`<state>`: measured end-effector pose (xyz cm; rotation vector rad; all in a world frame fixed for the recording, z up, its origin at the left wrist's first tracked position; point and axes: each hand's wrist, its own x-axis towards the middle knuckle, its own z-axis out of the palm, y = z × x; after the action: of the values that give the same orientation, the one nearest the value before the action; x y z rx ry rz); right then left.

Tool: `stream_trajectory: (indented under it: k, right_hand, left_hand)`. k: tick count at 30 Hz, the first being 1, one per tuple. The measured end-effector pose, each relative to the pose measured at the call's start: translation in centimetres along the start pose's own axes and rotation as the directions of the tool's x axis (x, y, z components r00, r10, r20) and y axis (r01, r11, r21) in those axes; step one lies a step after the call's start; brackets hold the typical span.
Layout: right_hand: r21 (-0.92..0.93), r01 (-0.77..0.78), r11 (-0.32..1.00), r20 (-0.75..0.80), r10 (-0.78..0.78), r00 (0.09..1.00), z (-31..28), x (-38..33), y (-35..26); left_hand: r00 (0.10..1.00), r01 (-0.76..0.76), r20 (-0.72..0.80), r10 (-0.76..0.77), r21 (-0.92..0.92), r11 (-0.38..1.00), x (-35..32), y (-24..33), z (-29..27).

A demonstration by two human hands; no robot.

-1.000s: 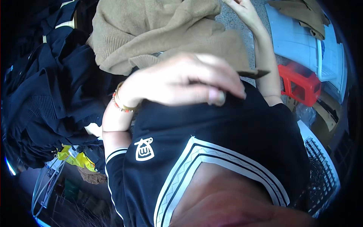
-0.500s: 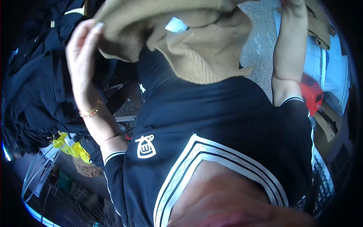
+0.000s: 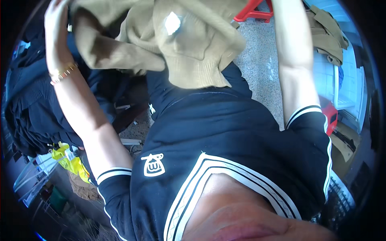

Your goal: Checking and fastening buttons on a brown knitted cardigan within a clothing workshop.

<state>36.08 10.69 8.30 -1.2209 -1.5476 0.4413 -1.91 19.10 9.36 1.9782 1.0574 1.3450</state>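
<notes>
Both arms were raised. The left hand point(image 3: 56, 28) gripped a tan knit sweater point(image 3: 177, 44) bunched at the far left — the right hand was out of view. A loose grip could drop it onto the speckled floor point(image 3: 261, 80).

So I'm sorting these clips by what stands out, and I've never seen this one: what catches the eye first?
A tan knitted garment held up high fills the top of the view, with the left hand, a gold bracelet at its wrist, gripping its left edge. Below it, the person's dark navy shirt with white stripes takes up the middle. A pile of dark clothes lies at the left.
</notes>
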Motion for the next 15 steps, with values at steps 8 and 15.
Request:
stream_trajectory:
  k: [8,15]
  right_hand:
    - [0.218,-0.279,0.935,-0.039,0.294,0.955,0.0,-9.8,12.9]
    - [0.412,-0.706,0.577,0.099,0.742,0.664,4.1,-19.1,13.4]
  left_hand:
    - [0.927,-0.058,0.372,0.047,0.020,0.998,-12.2,0.5,11.5]
    - [0.871,-0.178,0.445,0.211,-0.115,0.977,-15.9,3.5,20.2]
